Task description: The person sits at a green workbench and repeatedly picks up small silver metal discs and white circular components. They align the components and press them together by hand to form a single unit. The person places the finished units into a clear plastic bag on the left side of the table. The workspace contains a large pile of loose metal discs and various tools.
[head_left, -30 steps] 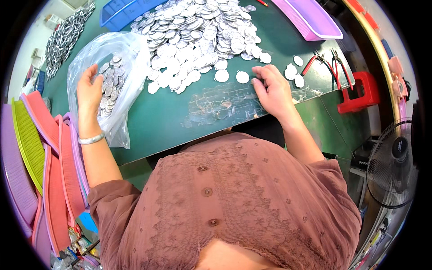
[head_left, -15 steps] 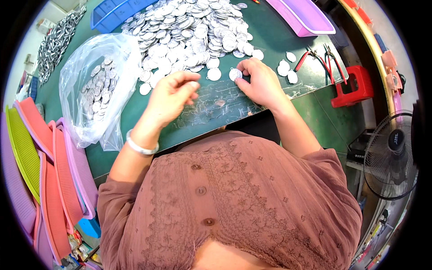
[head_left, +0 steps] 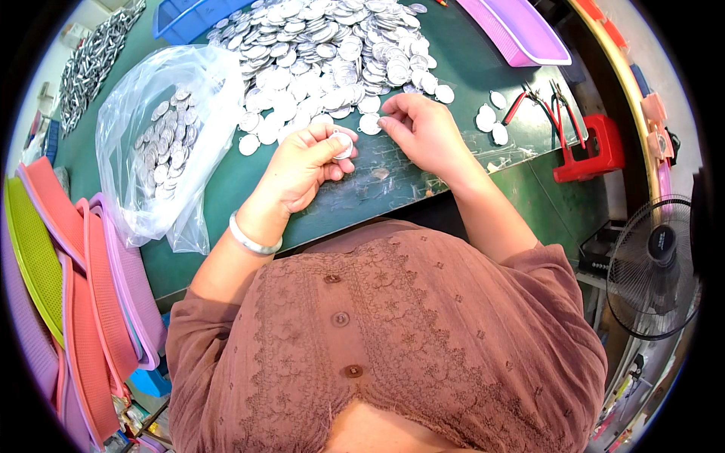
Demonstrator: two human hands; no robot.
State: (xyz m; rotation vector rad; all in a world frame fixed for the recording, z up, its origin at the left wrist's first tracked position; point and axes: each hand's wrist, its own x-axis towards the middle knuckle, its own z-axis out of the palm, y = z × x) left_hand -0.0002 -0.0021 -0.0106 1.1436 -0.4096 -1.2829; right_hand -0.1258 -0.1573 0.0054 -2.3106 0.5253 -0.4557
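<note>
My left hand [head_left: 306, 166] pinches a round silver pendant [head_left: 343, 144] with a small loop between thumb and fingers, just above the near part of the table. To its right, my right hand [head_left: 430, 136] is half curled, thumb and forefinger apart, with nothing seen between them. Its thumb tip is beside a loose pendant [head_left: 369, 124] on the table; whether they touch I cannot tell. Beyond both hands spreads a large heap of silver pendants [head_left: 325, 53]. A clear plastic bag [head_left: 219, 128] with more pendants [head_left: 166, 143] inside lies left of my left hand.
On the green table [head_left: 332, 200] stand a blue bin [head_left: 177, 26] and a purple basket [head_left: 521, 45]. Several loose pendants [head_left: 485, 117] and red-handled pliers [head_left: 516, 108] lie at right. Stacked coloured baskets [head_left: 91, 317] are at left, a fan [head_left: 653, 264] at right.
My left hand has moved right and now holds a pendant. My right hand no longer has the pendant it was touching and sits slightly higher, its fingertips beside another.
</note>
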